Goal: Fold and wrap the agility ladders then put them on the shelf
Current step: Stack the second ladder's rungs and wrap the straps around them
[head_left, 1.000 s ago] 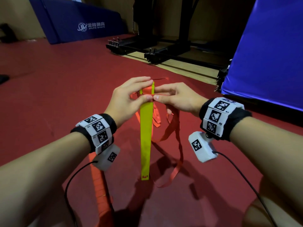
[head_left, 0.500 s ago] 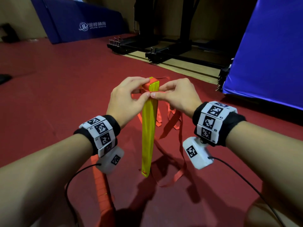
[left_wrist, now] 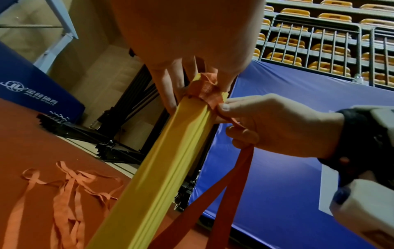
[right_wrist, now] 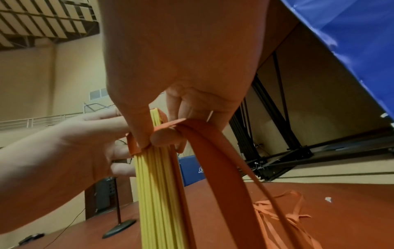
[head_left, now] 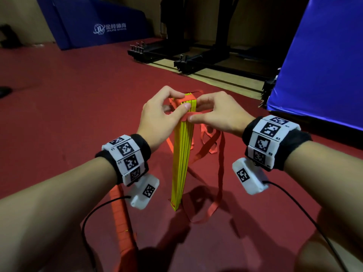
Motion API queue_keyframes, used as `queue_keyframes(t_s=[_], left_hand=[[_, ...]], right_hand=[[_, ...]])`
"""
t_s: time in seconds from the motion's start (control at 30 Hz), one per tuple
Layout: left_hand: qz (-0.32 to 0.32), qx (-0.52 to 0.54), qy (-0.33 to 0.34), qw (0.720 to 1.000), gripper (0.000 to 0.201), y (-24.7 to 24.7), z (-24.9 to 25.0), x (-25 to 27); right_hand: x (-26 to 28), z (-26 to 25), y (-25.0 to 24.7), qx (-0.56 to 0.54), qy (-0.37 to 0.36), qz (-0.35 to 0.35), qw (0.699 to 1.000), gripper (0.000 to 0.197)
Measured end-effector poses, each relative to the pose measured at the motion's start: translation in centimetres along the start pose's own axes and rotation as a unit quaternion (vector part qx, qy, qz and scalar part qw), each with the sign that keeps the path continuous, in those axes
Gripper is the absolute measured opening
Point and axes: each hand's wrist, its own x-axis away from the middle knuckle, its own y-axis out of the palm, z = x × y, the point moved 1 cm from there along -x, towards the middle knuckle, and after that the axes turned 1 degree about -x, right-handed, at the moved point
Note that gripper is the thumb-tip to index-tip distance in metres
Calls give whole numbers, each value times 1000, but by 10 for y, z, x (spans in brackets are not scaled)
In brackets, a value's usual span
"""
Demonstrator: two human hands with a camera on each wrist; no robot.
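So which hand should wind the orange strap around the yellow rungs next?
Probably the right hand: it pinches the orange strap, while the left hand grips the yellow rungs.

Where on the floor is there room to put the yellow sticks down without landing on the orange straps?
The red floor left of the left hand, out toward the blue mat, is bare. It is crowded under the yellow sticks, where orange straps loop down below the right hand, and by the wrapped orange bundle lower left.

Both forearms extended forward, left hand [head_left: 157,118] and right hand [head_left: 216,116] close together, fingertips curled and pinching.
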Motion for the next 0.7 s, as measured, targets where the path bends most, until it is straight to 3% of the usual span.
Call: queue_keyframes(t_s=[0.13, 0.3, 0.37, 0.53, 0.7], left_hand=[[10, -4, -8, 1000, 19, -1, 1, 1], [53, -74, -16, 996, 41, 3, 3, 5], [57, -74, -18, 995, 40, 2, 4, 3], [-13, 23, -25, 999, 31, -5, 7, -5], [-78, 37, -49, 995, 25, -13, 9, -14]], right_hand=[[1, -3, 2, 4, -11, -7, 1000, 18], [3, -6, 10, 49, -42, -26, 998, 7], [2, -7, 8, 59, -42, -40, 997, 14], [-3, 5, -15, 90, -13, -83, 992, 34], [-5, 11, -21, 152, -61, -47, 985, 13]])
